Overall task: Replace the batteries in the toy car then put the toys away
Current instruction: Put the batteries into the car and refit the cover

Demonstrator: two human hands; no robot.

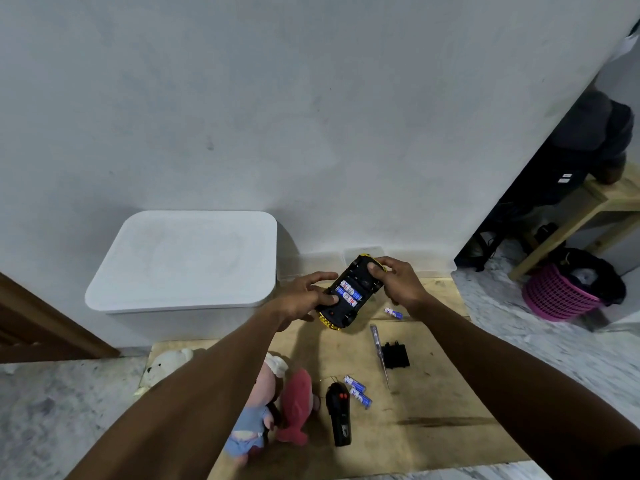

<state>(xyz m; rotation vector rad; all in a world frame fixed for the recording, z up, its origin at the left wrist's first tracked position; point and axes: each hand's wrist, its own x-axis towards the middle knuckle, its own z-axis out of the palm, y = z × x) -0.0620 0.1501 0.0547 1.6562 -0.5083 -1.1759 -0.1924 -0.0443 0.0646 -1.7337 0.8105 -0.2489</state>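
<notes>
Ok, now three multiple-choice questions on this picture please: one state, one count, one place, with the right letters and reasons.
1. The toy car is: A. held underside up, battery bay open B. standing on its wheels C. on the floor
2. On the wooden board, loose batteries number: A. one B. three C. five
3. The black battery cover lies: A. fitted on the car B. on the floor C. beside the screwdriver
Answers: 1 A: cells show in the open bay. 2 B: one near the right hand, two by the remote. 3 C: it lies next to the screwdriver.
</notes>
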